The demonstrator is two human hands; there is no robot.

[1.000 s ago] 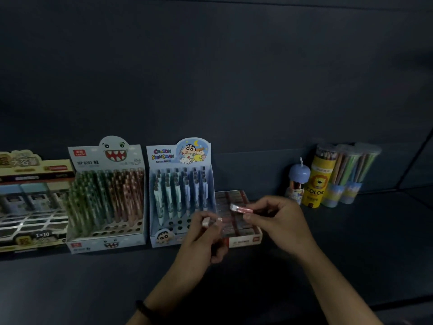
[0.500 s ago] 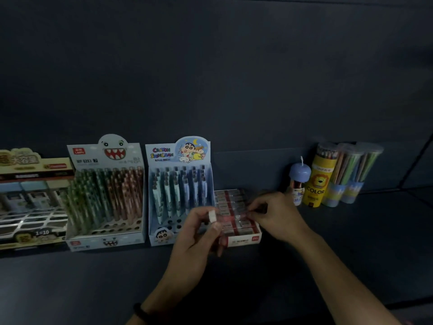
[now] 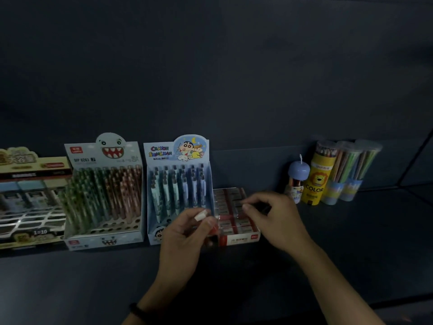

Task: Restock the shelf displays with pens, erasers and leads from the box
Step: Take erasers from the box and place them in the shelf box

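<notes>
Hands at eraser box (image 3: 236, 239)
Left hand (image 3: 185, 235) pinches eraser (image 3: 201, 215); right hand (image 3: 276, 219) curls over it, hold unclear.

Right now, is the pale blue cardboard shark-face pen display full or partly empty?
Partly empty: the shark-face pen display shows bare round holes in its front rows, with pens behind them.

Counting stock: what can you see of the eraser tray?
A low open cardboard tray, white front with red ends, lies flat on the shelf beside the pen display. Rows of red-banded erasers fill it. The right hand reaches into it; the left hand, holding an eraser, hides its front left corner.
</notes>
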